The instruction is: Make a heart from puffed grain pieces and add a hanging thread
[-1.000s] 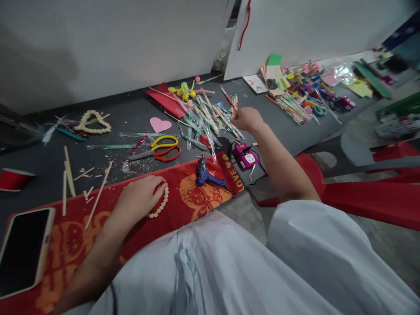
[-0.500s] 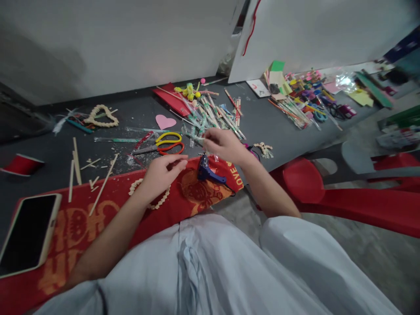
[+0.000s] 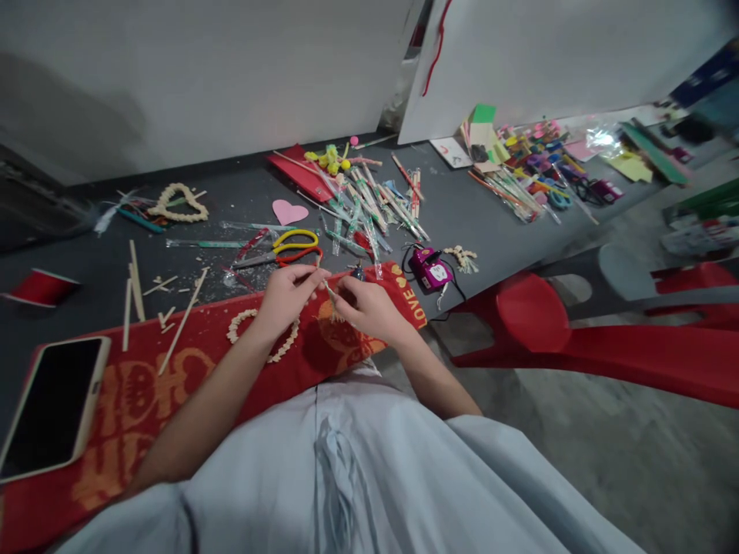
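Over the red cloth [image 3: 199,327], my left hand [image 3: 289,298] and my right hand [image 3: 369,308] are close together, fingertips pinched. Between them runs a thin pale-green strip [image 3: 328,288], held at both ends; its exact kind is too small to tell. Below my left hand lies a ring of knobbly cream pieces [image 3: 234,327], partly covered by the wrist. The dark tip of a blue glue gun [image 3: 359,271] shows just above my right hand, which hides the rest. Scissors [image 3: 295,245] with yellow and red handles rest beyond my left fingers.
A phone [image 3: 51,408] lies at the left, near loose wooden sticks [image 3: 134,281]. Farther back are a cream heart frame [image 3: 178,204], a pink paper heart [image 3: 289,211] and wrapped chopsticks [image 3: 369,196]. A magenta box [image 3: 430,269] with a cord sits right, near a red stool [image 3: 531,319].
My right hand has come down and left from the wrapper pile to meet my left hand. The thin strip now shows between them. The glue gun is mostly covered; the magenta box is uncovered.
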### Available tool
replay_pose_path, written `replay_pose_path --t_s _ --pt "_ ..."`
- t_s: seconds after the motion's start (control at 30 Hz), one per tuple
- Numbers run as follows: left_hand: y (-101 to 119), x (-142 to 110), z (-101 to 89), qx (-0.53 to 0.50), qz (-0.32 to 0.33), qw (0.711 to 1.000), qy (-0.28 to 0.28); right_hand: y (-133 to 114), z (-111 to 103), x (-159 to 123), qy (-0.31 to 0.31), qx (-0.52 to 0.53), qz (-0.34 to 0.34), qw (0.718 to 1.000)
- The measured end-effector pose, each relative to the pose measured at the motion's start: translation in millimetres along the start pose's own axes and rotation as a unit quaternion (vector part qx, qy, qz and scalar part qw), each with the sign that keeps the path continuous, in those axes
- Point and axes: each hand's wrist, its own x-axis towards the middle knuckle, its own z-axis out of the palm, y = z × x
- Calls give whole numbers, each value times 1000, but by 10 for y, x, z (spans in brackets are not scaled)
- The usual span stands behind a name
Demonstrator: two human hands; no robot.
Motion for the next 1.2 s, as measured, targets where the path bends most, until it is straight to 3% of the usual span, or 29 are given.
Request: replay_pose_path --t_s 0.3,0.43,0.73,0.93,1.2 --pt "19 -103 6 10 7 1000 -29 80 341 5 -1 186 -24 982" --pt "26 -174 -44 -3 8 999 -32 71 481 0 42 225 -22 973" --pt "-97 -315 -316 31 18 999 33 -99 511 -124 -38 191 -26 981" --pt "-167 -433 -566 88 2 994 58 -182 599 -246 -75 152 -9 986" --pt "-303 -733 -972 174 28 975 135 -212 635 -367 -98 56 23 993"
